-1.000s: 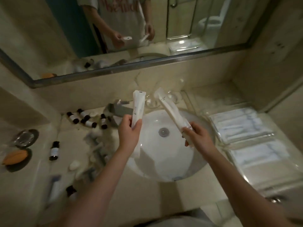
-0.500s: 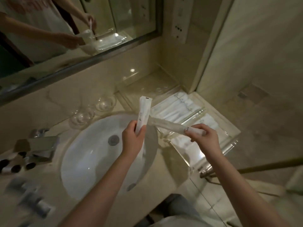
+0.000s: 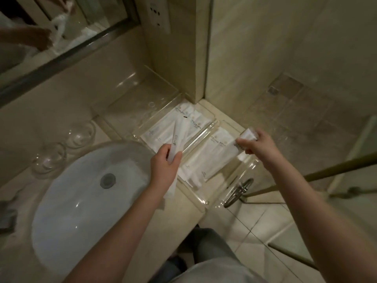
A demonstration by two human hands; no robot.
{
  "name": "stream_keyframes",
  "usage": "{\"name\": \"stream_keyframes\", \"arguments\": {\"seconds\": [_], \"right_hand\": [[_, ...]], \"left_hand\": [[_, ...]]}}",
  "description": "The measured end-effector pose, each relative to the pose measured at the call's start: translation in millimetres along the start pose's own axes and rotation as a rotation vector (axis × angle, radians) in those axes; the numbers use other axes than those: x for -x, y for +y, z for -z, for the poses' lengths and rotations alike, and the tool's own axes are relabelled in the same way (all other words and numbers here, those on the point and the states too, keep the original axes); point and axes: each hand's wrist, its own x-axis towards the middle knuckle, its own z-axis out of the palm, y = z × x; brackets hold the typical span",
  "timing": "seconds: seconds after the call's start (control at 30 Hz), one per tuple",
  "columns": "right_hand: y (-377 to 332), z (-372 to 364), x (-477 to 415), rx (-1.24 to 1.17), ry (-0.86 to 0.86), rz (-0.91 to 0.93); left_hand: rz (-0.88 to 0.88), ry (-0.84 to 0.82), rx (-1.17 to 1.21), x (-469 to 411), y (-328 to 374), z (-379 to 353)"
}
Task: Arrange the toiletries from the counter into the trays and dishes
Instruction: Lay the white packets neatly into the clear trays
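Long white sachet point(image 3: 177, 137) — printed, slim

Left hand point(image 3: 164, 163) grips white packet point(image 3: 177, 137) over middle tray point(image 3: 201, 133); right hand point(image 3: 258, 142) grips packet point(image 3: 247, 135) above nearest tray point(image 3: 234, 193).

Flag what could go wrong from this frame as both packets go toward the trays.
The near clear tray seems to overhang the counter edge; pressing the right hand's packet down could tip it. The left hand's packet hangs partly over the sink and could drop in.
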Motion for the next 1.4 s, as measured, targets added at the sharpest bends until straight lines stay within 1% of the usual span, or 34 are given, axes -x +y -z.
{"name": "stream_keyframes", "arguments": {"seconds": [0.1,0.17,0.23,0.3,0.4,0.5,0.63,0.7,0.73,0.77,0.83,0.87,0.9,0.97,1.03,1.1,1.17,1.27,1.33,1.4], "right_hand": [[17,1,-14,0.153,-0.084,-0.072],[28,-2,-22,0.314,-0.066,-0.069],[36,-5,-28,0.555,0.001,-0.007],[41,-9,-28,0.782,0.071,0.092],[52,-15,-27,1.029,0.164,0.276],[72,-18,-29,1.141,0.193,0.380],[78,-21,-31,1.154,0.233,0.428],[71,-23,-29,1.047,0.261,0.429],[63,-26,-26,0.914,0.257,0.419],[51,-29,-22,0.717,0.215,0.396],[22,-37,-14,0.253,0.021,0.281],[8,-42,-11,0.078,-0.077,0.229],[-4,-46,-9,-0.018,-0.147,0.210],[-20,-53,-8,-0.077,-0.201,0.249],[-32,-58,-7,-0.114,-0.195,0.289],[-42,-58,-4,-0.156,-0.192,0.339],[-49,-53,-3,-0.224,-0.231,0.375],[-54,-40,-6,-0.376,-0.416,0.333],[-55,-34,-10,-0.455,-0.561,0.285],[-55,-33,-16,-0.517,-0.659,0.269]], "left_hand": [[0.018,-0.026,-0.008,0,-1,-5],[0.022,-0.032,-0.003,-1,-1,-7],[0.025,-0.032,-0.003,-1,-1,-9],[0.031,-0.032,-0.007,-1,-2,-10],[0.036,-0.050,-0.010,-1,-4,-12],[0.050,-0.069,-0.022,0,-5,-15],[0.063,-0.112,-0.007,-2,0,-18],[0.064,-0.156,0.015,-4,4,-18],[0.055,-0.180,0.017,-6,6,-17],[0.036,-0.204,0.013,-8,8,-16],[-0.020,-0.247,-0.006,-12,15,-12],[-0.053,-0.267,-0.014,-15,19,-10],[-0.082,-0.287,-0.024,-17,22,-9],[-0.125,-0.313,-0.064,-21,27,-6],[-0.125,-0.299,-0.100,-24,29,-3],[-0.086,-0.259,-0.113,-27,28,4],[-0.016,-0.277,-0.090,-31,28,16],[0.162,-0.421,0.024,-37,29,36],[0.253,-0.591,0.088,-41,33,42],[0.328,-0.778,0.182,-42,39,42]]}}
